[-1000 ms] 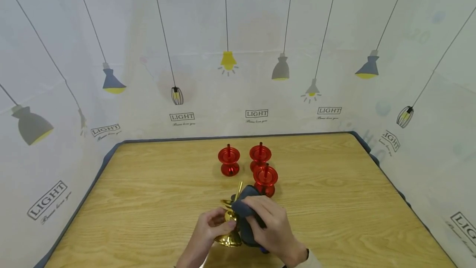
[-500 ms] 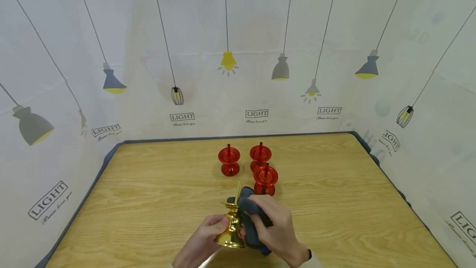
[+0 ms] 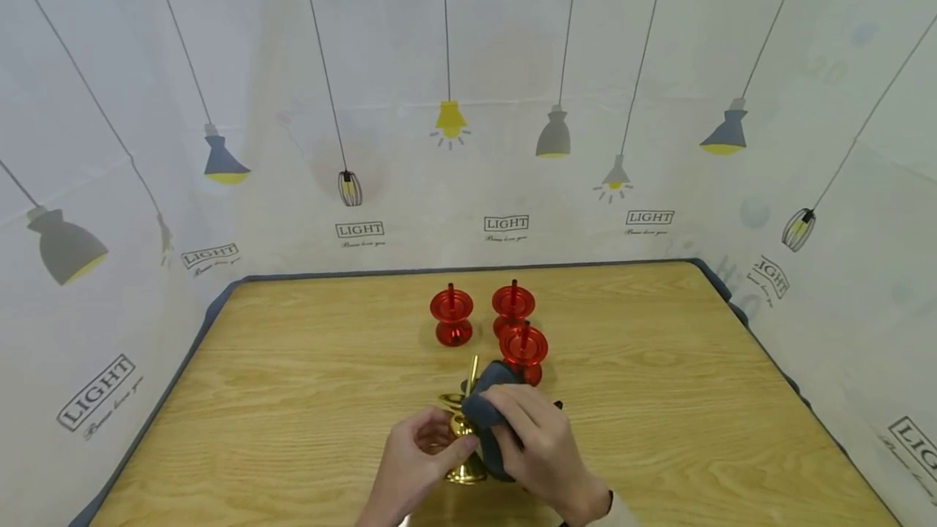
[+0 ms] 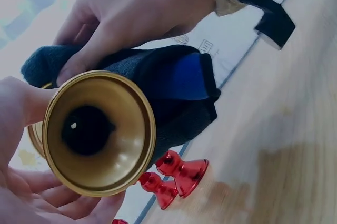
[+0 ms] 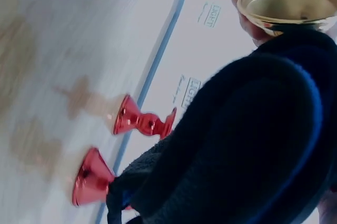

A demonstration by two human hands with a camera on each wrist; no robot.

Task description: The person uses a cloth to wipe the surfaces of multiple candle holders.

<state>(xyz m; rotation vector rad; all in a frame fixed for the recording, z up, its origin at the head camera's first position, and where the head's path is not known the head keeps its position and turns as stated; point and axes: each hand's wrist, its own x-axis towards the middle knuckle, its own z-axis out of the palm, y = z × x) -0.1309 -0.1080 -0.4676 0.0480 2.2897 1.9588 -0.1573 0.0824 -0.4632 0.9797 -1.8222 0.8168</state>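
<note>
A shiny gold candlestick (image 3: pixel 466 474), with a thin spike above its dish, leans slightly in my left hand (image 3: pixel 410 458), thumb and fingers around its stem. My right hand (image 3: pixel 542 442) grips a folded dark blue cloth (image 3: pixel 483 411) and holds it against the candlestick's right side, by the dish and stem. Seen from the left wrist, the hollow underside of the gold base (image 4: pixel 126 145) faces the camera, and the cloth (image 4: pixel 179 124) drapes behind it. In the right wrist view the cloth (image 5: pixel 237 145) hides most of the candlestick below its base (image 5: pixel 289 6).
Beyond the hands stand three upright red candlesticks: one at the left (image 3: pixel 451 307), one at the back right (image 3: pixel 513 302), and a nearer one (image 3: pixel 524 344) close to the cloth. They share a wooden table (image 3: pixel 293 381) backed by a lamp-printed curtain (image 3: pixel 410 47).
My left hand has shifted its grip and turned the candlestick, its thumb now across the front of the stem. The cloth stays pressed at its right side. The red candlesticks have not moved.
</note>
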